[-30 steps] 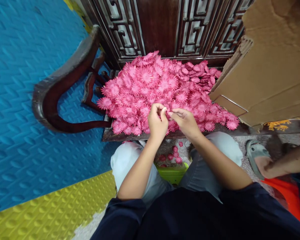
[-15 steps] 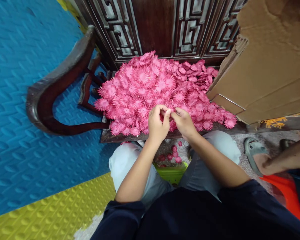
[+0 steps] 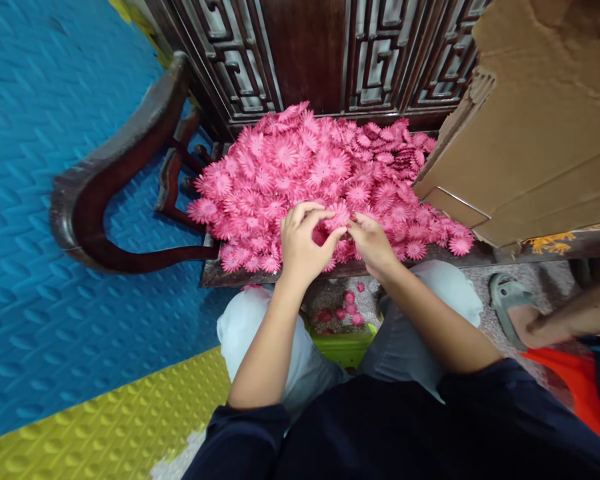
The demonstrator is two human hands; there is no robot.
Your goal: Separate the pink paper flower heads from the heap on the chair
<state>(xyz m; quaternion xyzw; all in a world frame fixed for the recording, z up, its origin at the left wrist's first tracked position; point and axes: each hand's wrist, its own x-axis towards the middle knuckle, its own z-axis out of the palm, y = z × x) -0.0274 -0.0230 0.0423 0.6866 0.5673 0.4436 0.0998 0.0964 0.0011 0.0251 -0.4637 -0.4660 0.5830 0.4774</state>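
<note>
Pink paper-like flowers [image 3: 285, 157] with thin pointed petals lie heaped on a dark wooden seat [image 3: 250, 278]. Over the near side of the heap, my left hand [image 3: 300, 243] has its thumb and fingers spread in a curve. Its fingertips are close beside a single pink flower [image 3: 339, 215]; whether they touch it, I cannot tell. Facing it from the right, my right hand [image 3: 375, 248] has thumb and forefinger pinched at that flower's lower right edge. The other right fingers are curled and partly hidden.
A curved wooden armrest [image 3: 105, 173] bounds the seat on the left. Cardboard [image 3: 540, 133] stands at the right, and a carved panel [image 3: 310, 53] rises behind. Several fallen flowers [image 3: 350, 307] and a green plastic object [image 3: 344, 347] are below. Another person's foot [image 3: 525, 320] is at right.
My left hand has moved slightly left, its thumb and forefinger parting from a pinch. A pink flower now shows between the hands. My right hand stays nearly in place, still pinching.
</note>
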